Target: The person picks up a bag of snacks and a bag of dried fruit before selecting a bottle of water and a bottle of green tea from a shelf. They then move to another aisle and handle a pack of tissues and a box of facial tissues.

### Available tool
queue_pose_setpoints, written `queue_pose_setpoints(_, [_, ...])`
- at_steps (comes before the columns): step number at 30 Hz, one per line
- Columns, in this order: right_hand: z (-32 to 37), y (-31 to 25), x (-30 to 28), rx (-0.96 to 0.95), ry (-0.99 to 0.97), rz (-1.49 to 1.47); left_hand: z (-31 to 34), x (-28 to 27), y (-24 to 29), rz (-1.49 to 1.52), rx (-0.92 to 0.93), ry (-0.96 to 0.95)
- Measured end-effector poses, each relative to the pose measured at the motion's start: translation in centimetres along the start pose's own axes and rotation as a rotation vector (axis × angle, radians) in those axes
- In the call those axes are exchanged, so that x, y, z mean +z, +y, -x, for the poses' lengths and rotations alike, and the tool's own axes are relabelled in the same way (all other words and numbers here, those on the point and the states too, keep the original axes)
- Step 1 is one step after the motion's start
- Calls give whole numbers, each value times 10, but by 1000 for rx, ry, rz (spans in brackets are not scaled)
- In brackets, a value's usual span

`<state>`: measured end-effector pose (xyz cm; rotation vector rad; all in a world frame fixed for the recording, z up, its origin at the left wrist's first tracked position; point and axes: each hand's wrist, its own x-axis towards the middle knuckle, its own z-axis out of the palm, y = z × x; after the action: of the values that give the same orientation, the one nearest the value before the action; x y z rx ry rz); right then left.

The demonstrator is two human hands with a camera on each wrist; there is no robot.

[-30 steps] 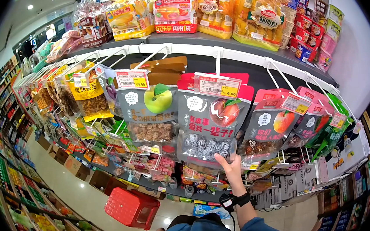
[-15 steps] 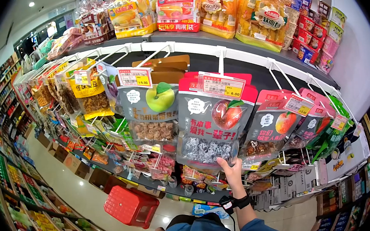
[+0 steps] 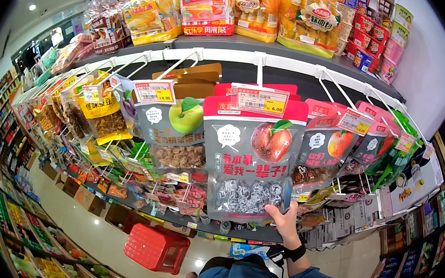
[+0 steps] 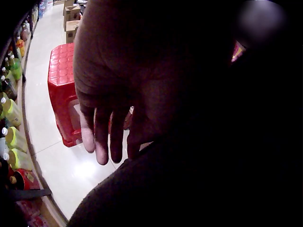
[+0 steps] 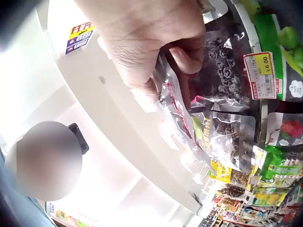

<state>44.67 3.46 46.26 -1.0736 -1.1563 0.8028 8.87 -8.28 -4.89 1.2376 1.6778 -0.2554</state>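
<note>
My right hand (image 3: 285, 223) pinches the lower right corner of a grey and red bag of dried plums (image 3: 245, 161), thumb on its front and fingers behind. The bag's clear window shows dark, white-dusted plums, and its top edge sits behind a price tag (image 3: 260, 99). In the right wrist view the bag (image 5: 177, 111) appears nearly edge-on, tilted out from the bags behind it. Hanging low by my body, my left hand (image 4: 125, 71) has loose fingers and holds nothing.
A dried-fruit bag with a green apple (image 3: 183, 116) hangs at left, peach bags (image 3: 321, 146) at right. Metal hooks (image 3: 329, 90) jut from the rack. Packaged bread (image 3: 206, 13) stands on the shelf above. A red stool (image 3: 155, 248) stands on the floor behind left.
My right hand has moved slightly down and drawn the plum bag outward, so it looks larger and stands apart from the bags behind. The left hand stays low.
</note>
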Motion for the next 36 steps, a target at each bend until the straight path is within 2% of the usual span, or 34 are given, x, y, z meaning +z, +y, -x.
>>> queue_pose_setpoints(7, [6, -9, 9, 7, 66, -32, 1, 1, 0, -7, 0, 5])
queue_pose_setpoints(11, [10, -15, 6, -195, -95, 290, 1, 3, 0, 27, -2, 16])
queue_pose_setpoints(13, [15, 0, 2, -259, -247, 525, 1, 4, -2, 59, -2, 22])
queue_pose_setpoints(14, [17, 4, 5, -235, -313, 305, 0, 4, -2, 66, 0, 21])
queue_pose_setpoints(15, [18, -17, 5, -264, -421, 462, -1, 4, -2, 72, 1, 21])
queue_pose_setpoints(17, [26, -12, 11, -151, -558, 233, 1, 5, -4, 53, -6, 17])
queue_pose_setpoints(19, [29, -14, 13, -235, -709, 198, 2, 4, -3, 51, -8, 17])
queue_pose_setpoints(22, [39, -8, 11, -177, -898, 118, 3, 3, 0, 47, -12, 12])
queue_pose_setpoints(25, [45, -1, 14, -186, -901, -3, 1, 5, -2, 36, -14, 10])
queue_pose_setpoints(29, [42, 1, 7, -123, -868, 117, 5, 2, 1, 24, -20, 13])
queue_pose_setpoints(30, [35, -11, 7, -181, -777, 190, 6, 1, 0, 22, -27, 15])
queue_pose_setpoints(31, [33, -6, 1, -99, -727, 219, 5, 0, 0, 18, -27, 17])
queue_pose_setpoints(33, [26, -2, 2, 65, -474, 127, 9, -2, 0, 17, -28, 16])
queue_pose_setpoints(35, [24, 46, -11, -28, -196, 147, 10, -1, -1, 15, -30, 20])
queue_pose_setpoints(36, [19, 40, -10, 13, -121, 108, 10, -1, -1, 16, -30, 21])
